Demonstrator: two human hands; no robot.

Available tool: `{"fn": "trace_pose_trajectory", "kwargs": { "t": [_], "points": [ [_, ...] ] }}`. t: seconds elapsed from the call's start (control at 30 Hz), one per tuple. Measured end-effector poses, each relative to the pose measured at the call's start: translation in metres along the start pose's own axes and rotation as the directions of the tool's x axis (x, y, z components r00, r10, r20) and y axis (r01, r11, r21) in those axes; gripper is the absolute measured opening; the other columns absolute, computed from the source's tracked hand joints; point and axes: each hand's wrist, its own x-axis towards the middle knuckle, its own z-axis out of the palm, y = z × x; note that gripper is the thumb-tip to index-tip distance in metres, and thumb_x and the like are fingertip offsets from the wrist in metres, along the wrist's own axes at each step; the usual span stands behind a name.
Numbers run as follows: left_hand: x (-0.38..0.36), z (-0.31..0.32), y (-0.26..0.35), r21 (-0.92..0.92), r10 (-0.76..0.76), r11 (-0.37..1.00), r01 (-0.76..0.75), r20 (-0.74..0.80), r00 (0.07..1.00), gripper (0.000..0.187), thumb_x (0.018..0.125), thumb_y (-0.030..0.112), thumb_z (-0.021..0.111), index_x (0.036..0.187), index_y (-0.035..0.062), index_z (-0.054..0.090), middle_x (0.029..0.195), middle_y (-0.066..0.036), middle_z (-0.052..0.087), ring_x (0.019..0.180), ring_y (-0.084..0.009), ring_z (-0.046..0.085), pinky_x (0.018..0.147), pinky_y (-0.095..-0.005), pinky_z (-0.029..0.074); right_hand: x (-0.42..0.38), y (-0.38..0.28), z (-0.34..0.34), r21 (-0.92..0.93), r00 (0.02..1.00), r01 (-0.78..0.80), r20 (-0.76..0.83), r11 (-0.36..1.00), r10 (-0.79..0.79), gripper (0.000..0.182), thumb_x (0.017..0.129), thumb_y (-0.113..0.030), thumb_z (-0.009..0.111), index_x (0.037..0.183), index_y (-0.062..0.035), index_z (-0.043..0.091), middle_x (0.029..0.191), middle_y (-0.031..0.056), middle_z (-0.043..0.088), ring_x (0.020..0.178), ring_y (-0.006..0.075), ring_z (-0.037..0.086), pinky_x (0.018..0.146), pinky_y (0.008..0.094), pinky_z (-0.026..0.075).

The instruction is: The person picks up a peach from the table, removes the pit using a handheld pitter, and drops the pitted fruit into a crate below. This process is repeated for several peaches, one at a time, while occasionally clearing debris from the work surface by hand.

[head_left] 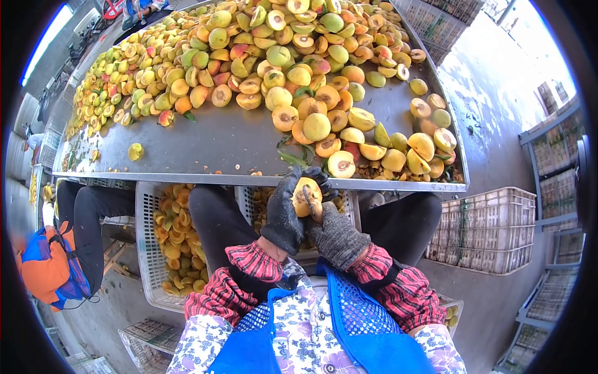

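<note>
A yellow peach half, cut face up, is held by my left hand, which wears a dark glove. My right hand, in a grey knit glove, grips a small pitting knife with a wooden handle. Its thin metal end rests at the middle of the peach's cut face. Both hands are close together just in front of the table's near edge. Beyond them on the tabletop lies another peach half with its brown hollow showing.
A big pile of peaches covers much of the metal table. A white crate of peach halves stands below by my leg. To the right are stacked crates. A co-worker in an orange and blue top sits at left.
</note>
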Motion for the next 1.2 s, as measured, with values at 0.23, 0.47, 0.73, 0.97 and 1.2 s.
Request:
{"fn": "trace_pose_trajectory", "kwargs": {
  "t": [0.23,0.47,0.73,0.97,1.2],
  "points": [
    [0.003,-0.032,-0.005,0.628,0.251,0.676,-0.385,0.295,0.922,0.030,0.079,0.017,0.058,0.103,0.0001,0.056,0.093,-0.011,0.061,0.082,-0.0204,0.060,0.077,-0.0299,0.048,0.004,0.009,-0.007,-0.151,0.987,-0.013,0.156,0.988,0.037,0.036,0.077,-0.022,0.060,0.099,0.0004,0.042,0.085,0.0272,0.058,0.086,0.0417,0.056,0.072,0.0467,0.045],
    [0.004,-0.043,0.006,0.857,0.239,0.171,-0.486,0.443,0.864,0.045,0.063,0.015,0.069,0.103,0.0007,0.055,0.094,-0.015,0.061,0.090,-0.0288,0.059,0.081,-0.0357,0.046,0.011,0.005,-0.001,-0.242,0.970,-0.126,0.174,0.962,0.171,0.037,0.075,-0.021,0.061,0.100,-0.0014,0.042,0.086,0.0246,0.057,0.084,0.0399,0.057,0.070,0.0442,0.046],
    [0.029,-0.088,-0.033,0.817,0.368,0.477,-0.323,0.149,0.918,0.032,0.072,0.009,0.060,0.102,0.0014,0.056,0.096,-0.016,0.060,0.091,-0.0282,0.059,0.081,-0.0353,0.046,0.013,0.015,0.013,-0.160,0.971,-0.146,0.165,0.976,0.172,0.036,0.075,-0.020,0.061,0.098,0.0005,0.042,0.086,0.0261,0.057,0.084,0.0406,0.057,0.069,0.0438,0.045],
    [0.032,-0.100,-0.031,0.893,0.367,0.273,-0.357,0.246,0.897,0.032,0.071,0.008,0.060,0.102,0.0017,0.056,0.097,-0.016,0.060,0.092,-0.0288,0.058,0.082,-0.0349,0.046,0.014,0.012,0.011,-0.251,0.957,-0.111,0.235,0.962,0.171,0.038,0.077,-0.022,0.060,0.099,0.0019,0.042,0.084,0.0274,0.058,0.085,0.0413,0.057,0.073,0.0458,0.044],
    [0.019,-0.085,-0.022,0.890,0.419,0.041,-0.454,0.397,0.817,0.022,0.078,0.007,0.052,0.100,0.0016,0.056,0.095,-0.011,0.061,0.089,-0.0204,0.058,0.080,-0.0317,0.046,0.016,0.015,0.014,-0.230,0.959,-0.099,0.236,0.968,0.154,0.042,0.074,-0.023,0.063,0.100,0.0009,0.042,0.084,0.0268,0.058,0.086,0.0413,0.056,0.073,0.0457,0.044]
  ]
}}
